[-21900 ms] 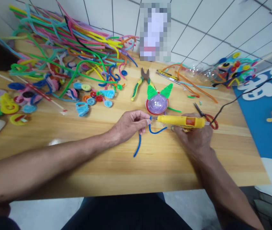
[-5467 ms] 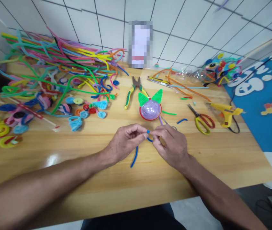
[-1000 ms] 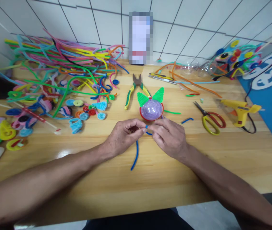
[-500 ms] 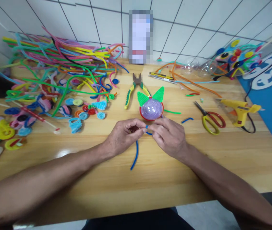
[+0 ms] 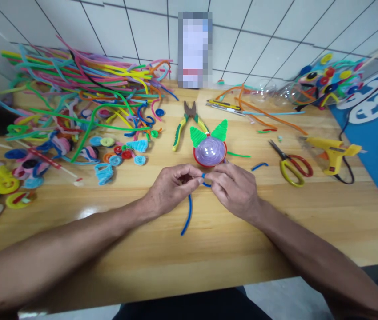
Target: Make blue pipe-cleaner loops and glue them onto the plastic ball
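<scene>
A blue pipe cleaner [image 5: 186, 218] runs between my two hands, its loose tail hanging below the left one toward me. My left hand [image 5: 175, 183] is closed, thumb and fingertips pinching the blue piece. Close beside it, my right hand [image 5: 235, 186] pinches the same blue stem, and a small curve of it shows between the hands. My fingers hide the rest. Just beyond them lies a clear dome [image 5: 210, 150] with a lilac coil inside, a red rim and two green leaf-shaped pieces [image 5: 220, 130] on top.
Pliers [image 5: 190, 115] lie behind the dome. To the right are scissors [image 5: 291, 164], a yellow glue gun [image 5: 335, 153] and a short blue offcut [image 5: 260, 166]. Pipe cleaners [image 5: 109, 80] and coiled shapes crowd the left. A blurred-out phone-like object [image 5: 195, 49] stands at the wall.
Both hands keep the same pinch on the blue pipe cleaner. The whole view has shifted very slightly; nothing else visibly differs.
</scene>
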